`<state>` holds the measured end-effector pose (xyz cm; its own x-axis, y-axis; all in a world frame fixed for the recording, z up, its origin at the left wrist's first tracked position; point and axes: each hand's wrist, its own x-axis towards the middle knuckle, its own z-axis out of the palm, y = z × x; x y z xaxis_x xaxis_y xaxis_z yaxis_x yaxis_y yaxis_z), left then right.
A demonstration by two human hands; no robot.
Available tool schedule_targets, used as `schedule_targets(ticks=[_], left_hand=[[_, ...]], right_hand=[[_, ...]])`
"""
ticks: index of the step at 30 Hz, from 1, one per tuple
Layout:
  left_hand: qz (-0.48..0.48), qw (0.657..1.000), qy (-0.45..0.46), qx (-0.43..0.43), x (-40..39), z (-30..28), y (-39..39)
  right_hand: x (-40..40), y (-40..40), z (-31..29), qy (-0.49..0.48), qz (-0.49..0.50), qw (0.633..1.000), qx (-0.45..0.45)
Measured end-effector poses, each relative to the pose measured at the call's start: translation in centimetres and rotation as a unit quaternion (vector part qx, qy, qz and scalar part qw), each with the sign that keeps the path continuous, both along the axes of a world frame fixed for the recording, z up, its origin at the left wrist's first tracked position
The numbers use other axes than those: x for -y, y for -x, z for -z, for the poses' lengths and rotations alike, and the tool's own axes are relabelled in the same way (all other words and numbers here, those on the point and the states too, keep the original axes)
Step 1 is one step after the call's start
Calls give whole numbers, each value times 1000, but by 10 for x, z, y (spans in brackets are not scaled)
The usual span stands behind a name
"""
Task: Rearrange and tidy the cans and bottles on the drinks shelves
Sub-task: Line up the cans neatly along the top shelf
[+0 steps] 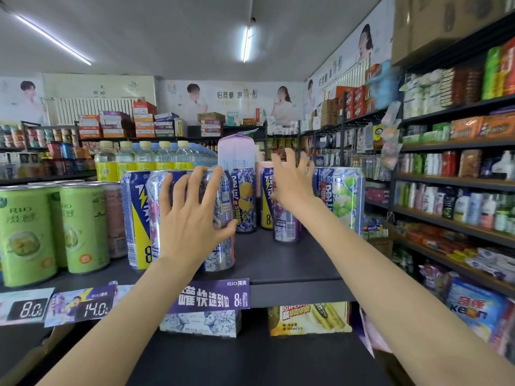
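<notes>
Left hand (192, 218): fingers spread flat against a blue can (220, 218), frame centre. Right hand (292, 185): fingers apart, above a purple can (287, 224).

head view, close, facing drinks shelf (278, 263)

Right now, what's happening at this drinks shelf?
A person is tidying cans on the top shelf. The left hand lies with spread fingers against a blue-and-white can in the front group. The right hand reaches, fingers spread, over a purple grape can standing alone further back. Green cans stand lined up at the left, and a green-grape can at the right.
</notes>
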<state>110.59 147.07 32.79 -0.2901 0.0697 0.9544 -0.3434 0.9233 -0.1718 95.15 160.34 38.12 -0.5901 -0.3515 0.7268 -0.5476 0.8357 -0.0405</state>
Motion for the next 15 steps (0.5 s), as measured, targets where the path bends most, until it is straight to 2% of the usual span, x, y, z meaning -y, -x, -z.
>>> schedule_targets(ticks=[2,3,7,15], left_hand=[[3,1000,-2,-3,0,-1,0],[5,1000,-3,-4,0,-1,0],[12,1000,-3,-5,1,0,0],[9,1000,-5,-4,3,0,1]], right_hand=[[-6,1,4,30,-24,993,108],[-8,2,7,45,-39,990,131],[-15,8,6,89,-91,986,110],[11,13,2,115,-215,955,168]])
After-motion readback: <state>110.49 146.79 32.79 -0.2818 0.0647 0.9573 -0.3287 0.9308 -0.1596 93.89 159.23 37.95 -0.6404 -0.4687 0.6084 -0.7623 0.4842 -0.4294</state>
